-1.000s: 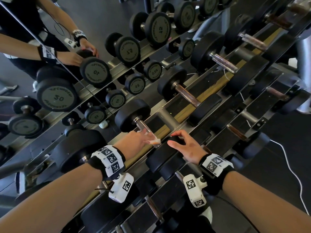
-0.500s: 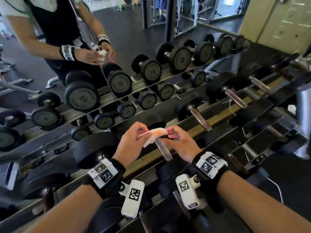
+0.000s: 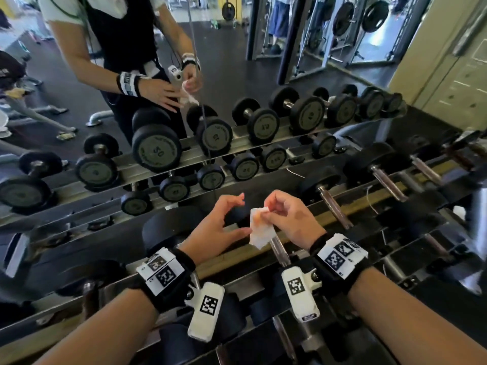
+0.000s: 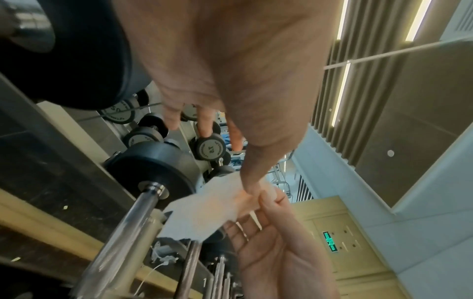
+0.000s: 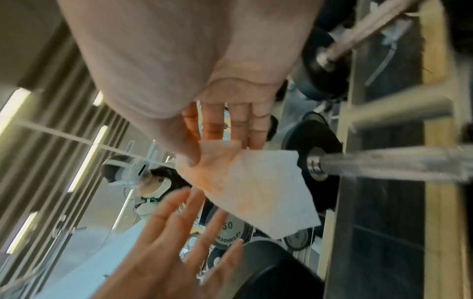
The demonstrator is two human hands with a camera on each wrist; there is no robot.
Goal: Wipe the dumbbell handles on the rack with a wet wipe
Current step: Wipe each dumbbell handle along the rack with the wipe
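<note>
Pinching the crumpled white, orange-stained wet wipe (image 3: 259, 227) above the nearest bare steel dumbbell handle (image 3: 278, 250), the right hand (image 3: 288, 219) seemed mid-refold, left hand (image 3: 218, 227) spread beside it; next, wrapping that handle.

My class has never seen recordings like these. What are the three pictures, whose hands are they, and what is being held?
A person wears three cameras: one on the head, one on each wrist. The head view looks down at a dumbbell rack before a mirror. The right hand pinches a white wet wipe, stained orange, above a metal dumbbell handle. The left hand is open beside it. Each wrist view looks along its own hand, showing the wipe close up.
</note>
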